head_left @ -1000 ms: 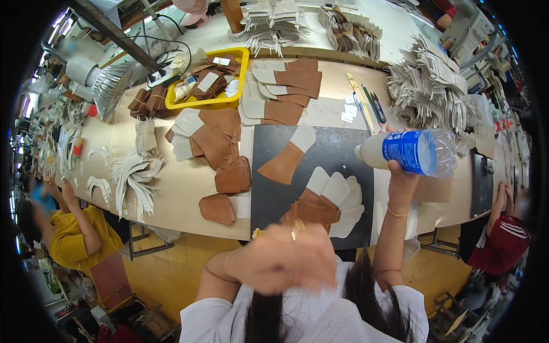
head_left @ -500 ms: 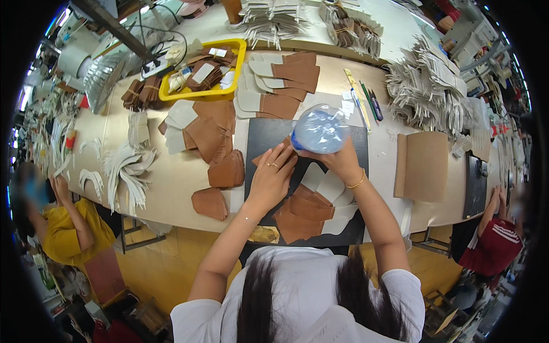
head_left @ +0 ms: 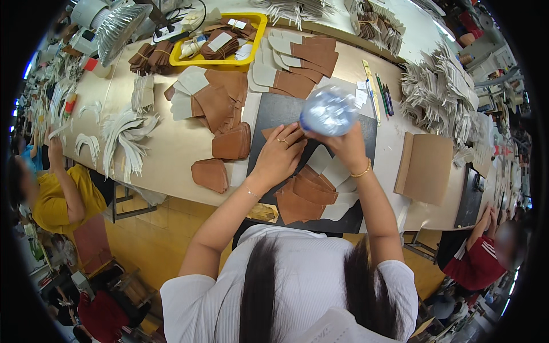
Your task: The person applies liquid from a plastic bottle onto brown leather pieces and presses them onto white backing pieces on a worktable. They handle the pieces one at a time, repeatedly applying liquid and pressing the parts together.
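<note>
Clear plastic bottle: held above the dark cutting mat, seen nearly end-on, so its long axis points roughly toward the camera, bottom end up. Label not legible; blurred.

Right hand: wrapped around the lower part of the bottle from below and from the person's side, fingers closed on it. A thin gold bracelet sits on that wrist.

Left hand: just beside the bottle, to its left and slightly nearer the person. Fingers are loosely curled with the tips reaching toward the part of the bottle below the right hand's grip; whether they touch the bottle or its cap cannot be told, since that end is hidden. A ring shows on one finger.

Relation of note: bottle lies up and to the right of the left hand, directly above the right hand; the right hand carries it.

Beneath both hands: a fan of brown leather pieces with pale linings on the mat. Further out on the table: more brown stacks, a yellow tray, bundles of grey cut pieces, a flat cardboard sheet.
</note>
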A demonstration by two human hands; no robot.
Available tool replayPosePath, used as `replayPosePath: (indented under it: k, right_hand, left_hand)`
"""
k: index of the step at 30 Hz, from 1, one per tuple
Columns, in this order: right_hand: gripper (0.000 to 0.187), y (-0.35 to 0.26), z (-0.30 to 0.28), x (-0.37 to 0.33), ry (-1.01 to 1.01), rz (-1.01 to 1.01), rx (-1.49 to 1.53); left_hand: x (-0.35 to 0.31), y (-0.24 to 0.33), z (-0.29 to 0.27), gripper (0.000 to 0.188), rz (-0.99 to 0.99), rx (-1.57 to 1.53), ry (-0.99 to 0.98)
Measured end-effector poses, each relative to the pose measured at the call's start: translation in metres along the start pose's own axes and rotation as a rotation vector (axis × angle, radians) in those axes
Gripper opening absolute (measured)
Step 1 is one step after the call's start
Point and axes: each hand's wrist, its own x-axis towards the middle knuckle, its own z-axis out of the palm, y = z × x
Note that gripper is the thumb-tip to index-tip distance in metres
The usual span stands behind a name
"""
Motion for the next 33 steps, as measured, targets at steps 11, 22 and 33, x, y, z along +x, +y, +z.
replayPosePath:
  k: [11,22,33]
  right_hand:
    - [0.027,0.008,-0.008,0.009,0.073,0.085,0.056]
    - [0.034,0.012,-0.016,0.018,0.181,0.096,-0.046]
    - [0.039,0.040,-0.041,0.021,0.355,0.066,-0.024]
  left_hand:
    - [0.001,0.000,0.003,0.023,0.023,0.027,0.040]
    - [-0.001,-0.001,0.005,0.024,0.033,0.006,0.071]
    - [-0.001,0.000,0.004,0.021,0.011,-0.040,0.106]
